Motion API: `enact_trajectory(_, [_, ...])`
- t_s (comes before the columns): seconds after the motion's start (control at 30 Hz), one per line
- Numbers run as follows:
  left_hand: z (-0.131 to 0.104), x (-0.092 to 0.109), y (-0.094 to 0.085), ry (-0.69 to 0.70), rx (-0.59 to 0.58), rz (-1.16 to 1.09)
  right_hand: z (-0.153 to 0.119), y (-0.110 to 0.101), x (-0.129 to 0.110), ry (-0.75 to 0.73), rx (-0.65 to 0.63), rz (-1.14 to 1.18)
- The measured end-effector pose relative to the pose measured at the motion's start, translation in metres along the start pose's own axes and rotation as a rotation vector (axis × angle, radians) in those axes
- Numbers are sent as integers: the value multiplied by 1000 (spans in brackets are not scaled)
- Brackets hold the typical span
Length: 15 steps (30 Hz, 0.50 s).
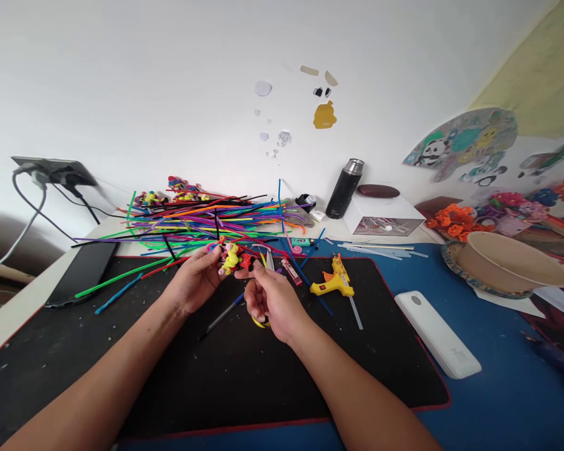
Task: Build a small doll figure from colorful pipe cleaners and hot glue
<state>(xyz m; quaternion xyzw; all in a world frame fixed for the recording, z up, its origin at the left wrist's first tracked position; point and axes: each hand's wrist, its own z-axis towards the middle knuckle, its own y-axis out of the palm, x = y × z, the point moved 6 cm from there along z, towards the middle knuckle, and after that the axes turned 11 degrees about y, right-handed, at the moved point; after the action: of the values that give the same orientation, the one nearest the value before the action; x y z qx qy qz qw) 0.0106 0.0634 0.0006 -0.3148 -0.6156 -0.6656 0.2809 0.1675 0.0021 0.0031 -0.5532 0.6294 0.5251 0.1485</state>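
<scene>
So a big messy heap of pipe cleaners [225,216] is sprawling along the back of the desk, right behind the hands, with a few strands straying onto the black mat [169,376]. A pen [222,316] is lying just below the work, and the right hand is partly hiding something yellow underneath. Off to the right, a yellow glue gun [333,283] is resting on the mat with a clear stick poking out, and a teal lighter [301,242] is sitting near the heap. A black thermos [344,191] is leaning beside a white box [385,213], well apart from the hands.

The little fuzzy figure [232,258], yellow with red and pink bits, is hovering above the mat between both hands. The left hand [200,275] is reaching in and pinching its left side, thumb on top. The right hand [275,297] is pinching the red-and-dark end between thumb and index, its other fingers curling inward.
</scene>
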Motion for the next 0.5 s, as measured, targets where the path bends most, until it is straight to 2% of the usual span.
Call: enact_trajectory(0.5, [0, 1, 1, 18, 28, -21, -1, 2, 0, 10, -5, 0])
